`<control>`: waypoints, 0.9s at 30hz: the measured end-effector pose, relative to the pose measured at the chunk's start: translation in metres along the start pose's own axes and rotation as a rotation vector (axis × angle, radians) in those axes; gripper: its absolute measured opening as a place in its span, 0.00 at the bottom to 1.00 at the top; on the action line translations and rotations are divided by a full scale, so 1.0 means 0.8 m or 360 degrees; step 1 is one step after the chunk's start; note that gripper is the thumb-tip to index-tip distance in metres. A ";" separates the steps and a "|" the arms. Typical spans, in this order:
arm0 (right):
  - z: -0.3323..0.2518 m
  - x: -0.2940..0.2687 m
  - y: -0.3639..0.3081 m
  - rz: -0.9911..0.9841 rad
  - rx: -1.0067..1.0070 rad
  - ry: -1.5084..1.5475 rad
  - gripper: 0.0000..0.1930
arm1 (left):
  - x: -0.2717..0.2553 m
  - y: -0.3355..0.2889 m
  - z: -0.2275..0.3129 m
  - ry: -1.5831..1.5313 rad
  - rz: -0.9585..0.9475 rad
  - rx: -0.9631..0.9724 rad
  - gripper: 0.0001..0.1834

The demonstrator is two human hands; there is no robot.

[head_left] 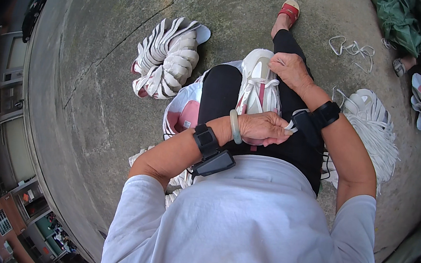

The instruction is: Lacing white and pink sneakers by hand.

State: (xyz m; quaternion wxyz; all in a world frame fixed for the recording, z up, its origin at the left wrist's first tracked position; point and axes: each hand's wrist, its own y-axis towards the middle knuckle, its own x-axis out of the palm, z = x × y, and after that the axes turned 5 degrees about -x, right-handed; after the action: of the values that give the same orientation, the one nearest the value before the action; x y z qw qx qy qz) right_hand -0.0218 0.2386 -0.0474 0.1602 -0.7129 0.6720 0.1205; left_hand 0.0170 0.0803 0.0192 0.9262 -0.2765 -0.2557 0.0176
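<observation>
Fingers [283,132] of the left hand [261,126] pinch a white lace [291,126] just in front of the shirt [257,217], while the right hand [294,72] bends over the toe of a white-and-pink shoe [253,70]; whether its fingers grip anything cannot be told. Directly beyond the left fingers and just left of the right ones, the shoe rests on the lap between black-clad thighs, its toe pointing away and its front partly laced. By its look it should be light, with a soft, flexible upper that dents under a firm squeeze, and not fragile; the lace looks limp and apt to slip, best pinched close to its end, with the shoe steadied by its sides. Well left of the fingers, a curved row of white uppers [168,65] lies on the concrete [104,72]; nearer the left wrist sits a pink-lined upper [188,115]. Right of the fingers, beyond the right forearm, spreads a bundle of white laces [375,134], with a few loose strands [357,49] farther out and a red slipper [289,11], worn on a foot, ahead.
</observation>
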 end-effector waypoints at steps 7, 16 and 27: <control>-0.043 0.027 0.001 -0.0568 -0.0256 -0.0666 0.06 | 0.000 0.008 -0.013 0.0469 0.0032 0.0089 0.23; -0.053 0.032 0.034 -0.0857 -0.0036 -0.0769 0.17 | 0.003 -0.004 -0.018 0.0330 0.0078 0.0232 0.21; -0.050 0.008 0.023 -0.0570 -0.0144 -0.0870 0.15 | 0.026 -0.028 0.030 0.0268 0.0193 0.0373 0.17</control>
State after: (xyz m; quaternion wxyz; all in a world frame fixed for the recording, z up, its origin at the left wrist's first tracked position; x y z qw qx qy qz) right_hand -0.0418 0.2167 -0.0145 0.3215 -0.7673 0.4621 0.3071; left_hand 0.0211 0.0771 0.0574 0.9675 -0.1820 -0.1562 0.0798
